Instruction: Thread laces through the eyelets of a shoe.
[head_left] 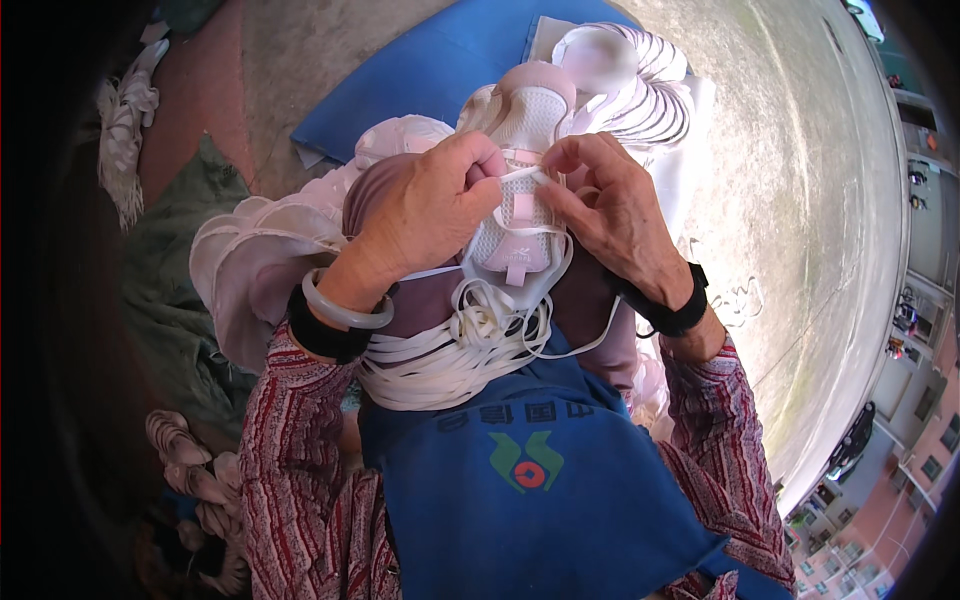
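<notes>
A white and pink shoe upper (530, 115) lies over my lap, its tongue (517, 255) toward me. A white shoelace (521, 174) runs across its front between my hands. My left hand (425, 210), with a pale bangle at the wrist, is closed with thumb and forefinger pinching the lace at the left edge. Opposite it, my right hand (615, 205) pinches the lace at the right edge. A loose length of lace loops down over the tongue. Below lies a bundle of white laces (440, 372), on my lap above the blue apron (540, 530).
Stacked white shoe uppers (650, 105) lie beyond on a blue sheet (425, 85). More pale uppers (245, 255) are piled at my left. Dark green cloth (185, 290) and a white bundle (125, 130) lie further left. Concrete floor (800, 200) stretches to the right.
</notes>
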